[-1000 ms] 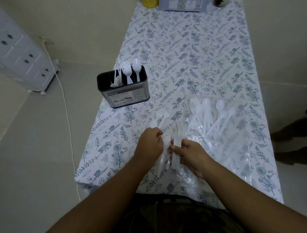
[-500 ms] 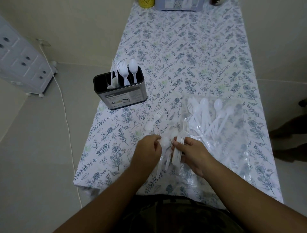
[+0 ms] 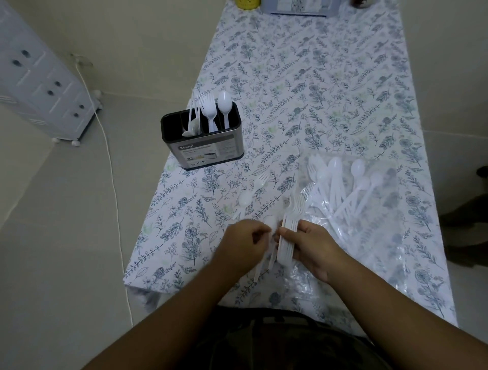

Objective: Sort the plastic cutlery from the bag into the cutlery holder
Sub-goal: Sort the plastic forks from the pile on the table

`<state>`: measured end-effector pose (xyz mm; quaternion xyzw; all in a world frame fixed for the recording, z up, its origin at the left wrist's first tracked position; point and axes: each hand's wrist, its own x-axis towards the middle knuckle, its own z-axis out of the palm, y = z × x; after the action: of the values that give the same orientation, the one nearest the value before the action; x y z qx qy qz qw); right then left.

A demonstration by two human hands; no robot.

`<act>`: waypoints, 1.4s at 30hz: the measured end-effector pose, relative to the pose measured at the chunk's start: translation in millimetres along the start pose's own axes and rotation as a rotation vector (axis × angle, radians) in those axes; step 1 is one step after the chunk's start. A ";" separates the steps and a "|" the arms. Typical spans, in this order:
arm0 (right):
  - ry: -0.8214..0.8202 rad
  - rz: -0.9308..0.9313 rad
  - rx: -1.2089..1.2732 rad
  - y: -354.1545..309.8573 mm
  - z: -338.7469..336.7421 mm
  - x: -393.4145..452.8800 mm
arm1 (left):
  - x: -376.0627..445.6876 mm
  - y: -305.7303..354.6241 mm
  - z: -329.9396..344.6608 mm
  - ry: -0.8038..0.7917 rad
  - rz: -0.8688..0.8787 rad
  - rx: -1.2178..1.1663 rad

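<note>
My right hand (image 3: 310, 248) grips a stack of white plastic forks (image 3: 288, 232), tines pointing away from me. My left hand (image 3: 244, 244) pinches a white spoon (image 3: 270, 237) beside that stack, its handle trailing toward me. A clear plastic bag (image 3: 380, 237) lies at the right with several white spoons (image 3: 351, 185) and forks on it. A loose fork (image 3: 260, 181) and a loose spoon (image 3: 243, 202) lie on the cloth ahead of my hands. The black cutlery holder (image 3: 203, 142) stands at the table's left edge with forks, a spoon and knives upright in its compartments.
The table (image 3: 303, 79) carries a floral cloth. A yellow object (image 3: 247, 3) and a box (image 3: 295, 6) stand at the far end. A white drawer unit (image 3: 39, 79) and a cord (image 3: 111, 171) are on the floor to the left.
Both hands have stayed together near the front edge. The left hand's fingers have shifted on the spoon next to the fork stack; the view has tilted slightly.
</note>
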<state>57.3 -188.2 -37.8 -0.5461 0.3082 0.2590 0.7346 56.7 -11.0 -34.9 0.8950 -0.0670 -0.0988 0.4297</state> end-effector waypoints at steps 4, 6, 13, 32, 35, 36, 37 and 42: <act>0.018 0.015 0.008 5.7 -0.4 -0.4 | 19.4 -23.4 -13.1 0.158 -0.241 0.132; 0.013 0.012 0.008 6.0 -0.2 -1.4 | 26.5 -28.9 -13.4 0.072 -0.325 0.221; 0.015 -0.022 -0.037 4.9 1.3 -1.9 | 29.5 -18.0 -6.7 0.031 -0.286 0.337; 0.004 -0.036 -0.053 1.4 -1.9 0.4 | 37.0 -30.0 -14.8 0.201 -0.247 0.070; -0.013 -0.046 -0.019 -3.2 1.4 0.8 | 11.9 -9.4 -14.2 0.091 -0.355 -0.334; -0.019 -0.052 -0.008 -4.3 2.9 1.6 | 2.8 -3.8 -10.9 0.035 -0.393 -0.446; -0.029 -0.055 0.005 -5.3 4.4 2.4 | -5.2 0.6 -7.0 -0.005 -0.412 -0.535; -0.086 -0.070 0.023 -10.0 9.7 0.2 | -20.8 6.2 3.7 -0.021 -0.470 -0.753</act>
<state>66.3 -181.6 -29.5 -0.5363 0.2600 0.2530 0.7621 35.4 -13.4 -29.9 0.6660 0.1747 -0.2203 0.6910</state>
